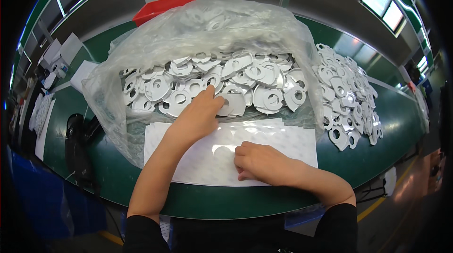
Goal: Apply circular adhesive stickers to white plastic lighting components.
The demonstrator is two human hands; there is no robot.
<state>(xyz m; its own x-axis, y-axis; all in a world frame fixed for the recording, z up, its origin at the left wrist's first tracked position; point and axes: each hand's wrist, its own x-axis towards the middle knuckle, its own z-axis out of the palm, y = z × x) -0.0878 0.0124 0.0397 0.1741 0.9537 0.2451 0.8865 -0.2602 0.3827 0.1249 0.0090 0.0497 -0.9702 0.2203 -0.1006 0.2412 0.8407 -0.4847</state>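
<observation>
Across a green table (207,201) that curves at the edges of my wide head view, two bare hands work among many flat, silvery-white pieces with round holes. I see the main heap of pieces (268,74) in the middle, lying jumbled inside the mouth of a large, cloudy clear plastic bag (236,21). The left hand (200,113) reaches forward to the near edge of that heap, its fingers bent and pointing away from the person; one piece lies just beside it on the right. From my angle, I cannot tell whether the fingertips pinch anything.

Closer to the person, a stack of glossy white sheets (196,165) lies flat in front of the bag. The right hand (259,162) rests over the right half of the stack, fingers curled in and close together, tips turned down toward the top sheet. I cannot make out whether they grip it.

To the right of the bag, I see a second pile of similar pieces (337,85) spread directly on the table. A red tray (163,7) sits behind the bag at the far left, and a black object (78,154) lies near the table's left side.
</observation>
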